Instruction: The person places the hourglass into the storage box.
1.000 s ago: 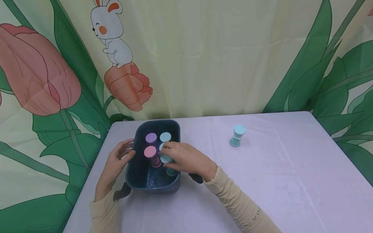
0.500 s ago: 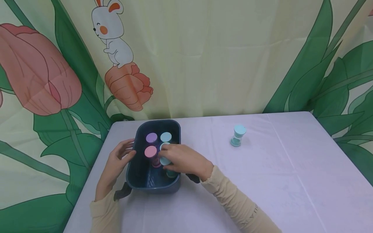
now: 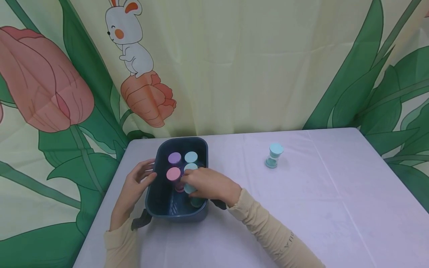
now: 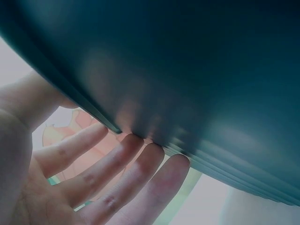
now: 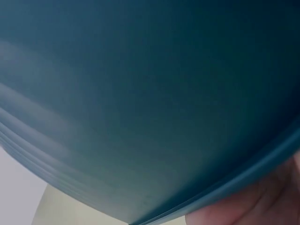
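Note:
A dark blue plastic bin (image 3: 174, 216) stands on the table with several small hourglasses inside. My right hand (image 3: 212, 184) reaches over the bin's right rim and grips a light blue hourglass (image 3: 190, 189); its lower part is mostly hidden. Close by stand a pink hourglass (image 3: 173, 174), a purple hourglass (image 3: 174, 158) and two more light blue ones, the farther light blue hourglass (image 3: 191, 157) near the back. Along the left side of the bin lies my left hand (image 3: 130, 191), its fingers (image 4: 159, 187) loosely extended, tips against the outer wall in the left wrist view.
Another light blue hourglass (image 3: 275, 150) stands upright on the white tablecloth (image 3: 301, 208), to the right of the bin. Behind the table hangs a curtain (image 3: 251, 74) printed with a rabbit and plants. The bin's wall (image 5: 140, 93) fills most of the right wrist view.
My right hand has shifted slightly left and down in the bin with the light blue hourglass, whose cap now shows a little farther left. The left hand and the bin stay nearly still.

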`<state>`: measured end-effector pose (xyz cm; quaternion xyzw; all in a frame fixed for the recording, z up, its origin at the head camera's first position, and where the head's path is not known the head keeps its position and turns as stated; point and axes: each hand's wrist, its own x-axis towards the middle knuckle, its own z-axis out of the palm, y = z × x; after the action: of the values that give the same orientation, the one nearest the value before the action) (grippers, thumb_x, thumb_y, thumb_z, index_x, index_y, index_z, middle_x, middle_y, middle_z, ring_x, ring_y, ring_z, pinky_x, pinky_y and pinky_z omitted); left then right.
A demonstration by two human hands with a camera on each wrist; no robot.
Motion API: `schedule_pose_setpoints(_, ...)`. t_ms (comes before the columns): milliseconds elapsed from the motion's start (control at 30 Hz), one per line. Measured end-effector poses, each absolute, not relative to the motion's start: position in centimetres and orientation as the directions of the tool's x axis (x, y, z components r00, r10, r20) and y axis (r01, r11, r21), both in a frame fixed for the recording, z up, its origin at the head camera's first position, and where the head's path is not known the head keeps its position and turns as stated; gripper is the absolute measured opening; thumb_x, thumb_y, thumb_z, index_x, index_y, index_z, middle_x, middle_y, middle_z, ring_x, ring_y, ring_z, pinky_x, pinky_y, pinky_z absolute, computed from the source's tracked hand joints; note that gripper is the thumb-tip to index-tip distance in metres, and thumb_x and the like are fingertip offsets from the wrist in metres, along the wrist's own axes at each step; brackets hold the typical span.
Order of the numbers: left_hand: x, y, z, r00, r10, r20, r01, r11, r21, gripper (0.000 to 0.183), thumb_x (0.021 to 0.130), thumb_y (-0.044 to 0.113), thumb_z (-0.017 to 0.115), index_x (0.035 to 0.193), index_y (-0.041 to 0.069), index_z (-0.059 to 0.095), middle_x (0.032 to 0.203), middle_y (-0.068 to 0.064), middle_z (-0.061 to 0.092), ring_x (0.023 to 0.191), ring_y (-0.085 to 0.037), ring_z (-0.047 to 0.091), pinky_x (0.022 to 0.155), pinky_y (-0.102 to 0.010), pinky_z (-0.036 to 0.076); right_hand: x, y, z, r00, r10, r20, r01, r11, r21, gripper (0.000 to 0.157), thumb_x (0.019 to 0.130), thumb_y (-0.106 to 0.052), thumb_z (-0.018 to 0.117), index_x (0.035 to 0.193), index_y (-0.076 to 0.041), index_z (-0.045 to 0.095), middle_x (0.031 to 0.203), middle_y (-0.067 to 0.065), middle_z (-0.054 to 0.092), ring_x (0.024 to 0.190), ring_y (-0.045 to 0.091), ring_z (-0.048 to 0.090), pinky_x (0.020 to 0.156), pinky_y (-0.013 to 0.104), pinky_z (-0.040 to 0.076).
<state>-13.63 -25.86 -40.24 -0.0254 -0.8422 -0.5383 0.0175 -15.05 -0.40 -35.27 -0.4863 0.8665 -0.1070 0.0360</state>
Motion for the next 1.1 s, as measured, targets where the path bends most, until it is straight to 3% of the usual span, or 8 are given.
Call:
schedule_pose_setpoints(433,-13.8,-26.0,-40.5,-0.998,0.014,0.062,0.062,0.432,0.9,0.055,0.087,0.036,0.062,0.135,0.02,0.042,0.131,-0.007,0.048,0.115,-0.028,0.049,0.093,-0.052,0.04,-14.9,-0.3,-35.2,-0.522,-0.852,0.043,-0.843,0.508,-0.176,0.043,0.074,-0.029,0.077,0.113,-0.016,0.065,0.1,-0.005,0.063,0.088,0.006,0.056,0.082,0.018,0.047)
schedule_pose_setpoints(1100,-13.7,-25.9,-40.4,-0.999,0.015,0.047,0.049,0.426,0.904,0.056,0.087,0.036,0.062,0.136,0.019,0.041,0.131,-0.007,0.047,0.116,-0.028,0.047,0.093,-0.055,0.039,-14.5,2.8,-33.8,-0.505,-0.837,0.211,-0.859,0.464,-0.215,0.04,0.08,-0.024,0.073,0.116,-0.012,0.062,0.111,0.0,0.058,0.1,0.01,0.051,0.085,0.018,0.046)
